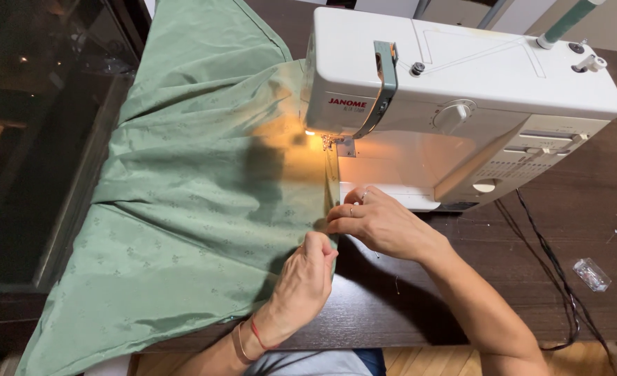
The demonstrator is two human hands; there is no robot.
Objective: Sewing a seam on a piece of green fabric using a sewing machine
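Note:
A large piece of pale green patterned fabric (197,188) lies spread over the left part of a dark wooden table (587,223) and runs under the needle of a white sewing machine (461,76). My left hand (305,278) pinches the fabric's right edge just in front of the machine. My right hand (378,221) presses its fingertips on the same edge, close to the machine's bed, a ring on one finger. The machine's lamp lights the fabric near the presser foot (330,143).
A green thread spool (566,21) stands on the machine's top right. Black cables (552,264) run across the table at the right, next to a small clear plastic box (591,273). A dark glass panel (37,139) sits at the left.

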